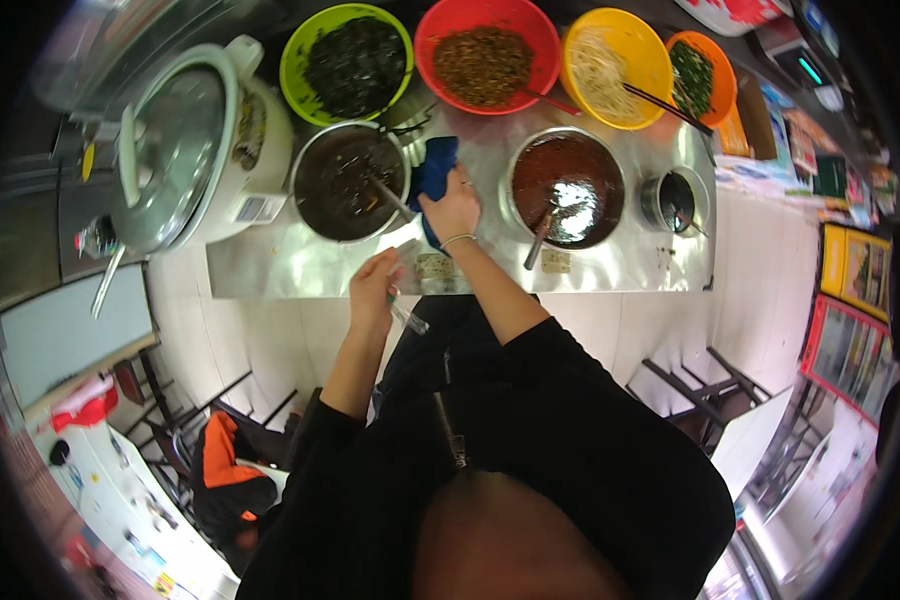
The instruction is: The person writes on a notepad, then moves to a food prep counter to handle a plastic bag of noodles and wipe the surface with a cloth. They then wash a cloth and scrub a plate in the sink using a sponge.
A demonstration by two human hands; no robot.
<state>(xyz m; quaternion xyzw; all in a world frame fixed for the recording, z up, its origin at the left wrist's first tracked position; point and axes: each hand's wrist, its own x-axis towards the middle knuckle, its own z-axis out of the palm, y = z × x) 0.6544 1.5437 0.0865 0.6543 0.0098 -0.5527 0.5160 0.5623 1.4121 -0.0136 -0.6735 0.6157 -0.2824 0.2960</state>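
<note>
My right hand (454,206) presses a dark blue cloth (433,166) on the steel tabletop (322,270), just right of a metal pot of dark sauce (341,184). A ladle handle (391,198) leans out over that pot's rim near the cloth. Held in my left hand (373,289), at the table's front edge, is a clear, thin plastic item (411,315) that I cannot identify exactly. Further right stands a metal pot of red-brown sauce (529,176) with a utensil handle (538,244) resting on its rim.
Along the back are a green bowl of dark greens (289,67), a red bowl of chopped food (547,45), a yellow bowl of pale shreds (645,52) and an orange bowl (726,90). A lidded cooker (262,150) stands left, a small steel pot (651,201) right. A person (229,480) sits behind, lower left.
</note>
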